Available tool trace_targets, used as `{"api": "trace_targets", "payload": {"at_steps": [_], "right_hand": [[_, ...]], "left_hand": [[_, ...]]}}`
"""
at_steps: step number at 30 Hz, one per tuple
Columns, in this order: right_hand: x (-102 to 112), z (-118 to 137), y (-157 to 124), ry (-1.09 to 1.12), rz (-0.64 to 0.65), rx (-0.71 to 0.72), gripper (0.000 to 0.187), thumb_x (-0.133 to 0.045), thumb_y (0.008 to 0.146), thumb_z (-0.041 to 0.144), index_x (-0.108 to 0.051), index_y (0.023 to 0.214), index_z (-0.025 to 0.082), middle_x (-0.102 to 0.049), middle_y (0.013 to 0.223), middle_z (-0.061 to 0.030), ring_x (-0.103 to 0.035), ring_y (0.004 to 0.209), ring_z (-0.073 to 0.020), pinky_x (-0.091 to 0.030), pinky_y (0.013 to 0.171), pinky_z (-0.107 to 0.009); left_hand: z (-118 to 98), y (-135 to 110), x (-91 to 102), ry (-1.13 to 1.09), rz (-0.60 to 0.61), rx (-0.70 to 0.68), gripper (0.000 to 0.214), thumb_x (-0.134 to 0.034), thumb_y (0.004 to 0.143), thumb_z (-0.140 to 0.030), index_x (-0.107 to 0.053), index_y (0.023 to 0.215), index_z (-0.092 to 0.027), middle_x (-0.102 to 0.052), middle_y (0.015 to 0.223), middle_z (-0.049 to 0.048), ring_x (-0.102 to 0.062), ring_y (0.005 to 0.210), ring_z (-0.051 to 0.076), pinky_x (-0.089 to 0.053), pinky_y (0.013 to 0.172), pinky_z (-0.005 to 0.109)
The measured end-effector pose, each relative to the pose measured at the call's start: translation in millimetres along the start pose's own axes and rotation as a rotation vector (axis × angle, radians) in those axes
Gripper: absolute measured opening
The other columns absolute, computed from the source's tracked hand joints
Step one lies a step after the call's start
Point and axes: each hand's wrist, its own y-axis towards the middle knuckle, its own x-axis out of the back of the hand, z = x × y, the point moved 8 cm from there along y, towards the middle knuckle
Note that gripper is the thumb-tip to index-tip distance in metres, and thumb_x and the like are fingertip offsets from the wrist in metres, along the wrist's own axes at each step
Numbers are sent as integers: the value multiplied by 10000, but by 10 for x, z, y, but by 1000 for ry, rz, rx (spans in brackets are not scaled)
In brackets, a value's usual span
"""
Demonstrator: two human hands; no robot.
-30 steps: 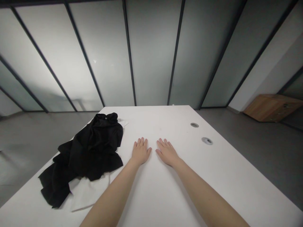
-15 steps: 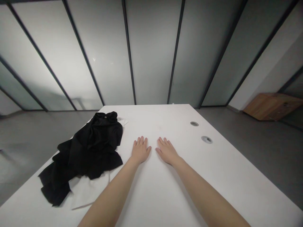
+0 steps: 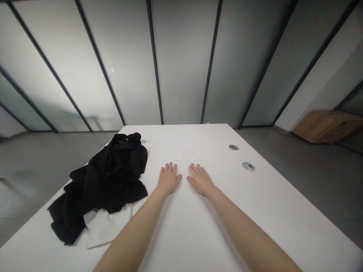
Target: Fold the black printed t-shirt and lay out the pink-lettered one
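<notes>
Palm down on the white table (image 3: 187, 230), my left hand (image 3: 169, 179) lies flat with its fingers stretched out and slightly spread. My right hand (image 3: 200, 180) rests flat beside it, a small gap between the two thumbs. Neither hand holds anything. Left of my left hand, not touching it, lies a crumpled heap of black clothing (image 3: 110, 177), its exact kind unclear. White cloth (image 3: 109, 226) shows from under the heap at the near side, partly behind my left forearm. Another bit of white (image 3: 147, 145) sticks out at the far side.
Two round cable grommets (image 3: 248, 166) are set in the table's right side. Frosted glass panels (image 3: 183, 68) with dark frames stand beyond the far edge. A wooden cabinet (image 3: 326, 126) is on the grey floor at the right.
Both hands stay flat in the same place on the table. Only the view has shifted very slightly; the clothing has not moved.
</notes>
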Motion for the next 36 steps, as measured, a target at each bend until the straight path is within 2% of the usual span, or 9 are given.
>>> {"api": "trace_targets", "payload": {"at_steps": [7, 12, 16, 19, 21, 26, 29, 32, 36], "right_hand": [[-10, -19, 6, 15, -30, 7, 640, -434, 1068, 396, -387, 1642, 118, -282, 1741, -166, -207, 1623, -362, -156, 1293, -514], [18, -50, 8, 66, -82, 44, 537, -487, 1052, 349, -539, 1553, 163, -385, 1701, -146, -298, 1592, -361, -214, 1280, -541], [162, -9, -33, 226, -187, 139, 404, -462, 1050, 287, -708, 1354, 187, -688, 1438, -126, -587, 1384, -304, -313, 1240, -530], [279, 78, -99, 372, -235, 221, 355, -488, 1017, 256, -772, 1228, 213, -804, 1185, -93, -738, 1089, -246, -487, 1082, -425], [313, 144, -140, 438, -235, 255, 340, -512, 995, 252, -788, 1193, 236, -828, 1051, -64, -759, 918, -224, -549, 905, -359], [299, 287, -195, 490, -189, 317, 314, -535, 968, 240, -812, 1117, 241, -826, 915, -42, -721, 750, -191, -510, 770, -302], [278, 333, -204, 519, -128, 312, 317, -531, 961, 229, -815, 1100, 216, -798, 831, -39, -652, 669, -167, -469, 715, -284], [222, 425, -246, 561, 14, 283, 310, -540, 965, 246, -812, 1109, 205, -735, 742, -15, -550, 603, -146, -399, 627, -264], [106, 714, -412, 658, 289, 321, 282, -582, 964, 274, -808, 1124, 223, -684, 735, 3, -511, 623, -138, -358, 596, -247]], "left_hand": [[4, 7, -21, -38, 13, -2, 705, -318, 1082, -500, -337, 1661, -98, -276, 1728, 216, -247, 1609, 386, -211, 1292, 563], [68, 43, -18, -152, 43, -13, 692, -428, 1052, -504, -395, 1635, -133, -278, 1730, 215, -229, 1614, 390, -197, 1286, 572], [238, 149, 130, -458, 40, -12, 524, -528, 1005, -446, -647, 1430, -164, -568, 1566, 174, -491, 1485, 328, -347, 1232, 445], [514, 232, 362, -612, -36, 44, 421, -507, 1005, -411, -732, 1278, -184, -740, 1345, 120, -677, 1256, 250, -474, 1095, 320], [769, 240, 531, -605, -90, 113, 389, -490, 1002, -397, -752, 1202, -190, -770, 1271, 111, -705, 1182, 249, -507, 1024, 313], [1570, 5, 957, -515, -292, 426, 341, -470, 983, -418, -726, 953, -195, -785, 977, 115, -730, 927, 280, -525, 810, 343], [1973, -229, 1123, -405, -393, 648, 318, -487, 971, -475, -687, 966, -228, -776, 1006, 115, -727, 950, 304, -527, 788, 364], [2175, -310, 1026, -316, -233, 759, 420, -522, 935, -599, -684, 1036, -224, -770, 1088, 166, -724, 1046, 379, -549, 817, 441], [2219, -269, 726, -247, 50, 745, 548, -584, 861, -701, -729, 993, -190, -771, 1098, 219, -723, 1074, 425, -562, 826, 480]]}}
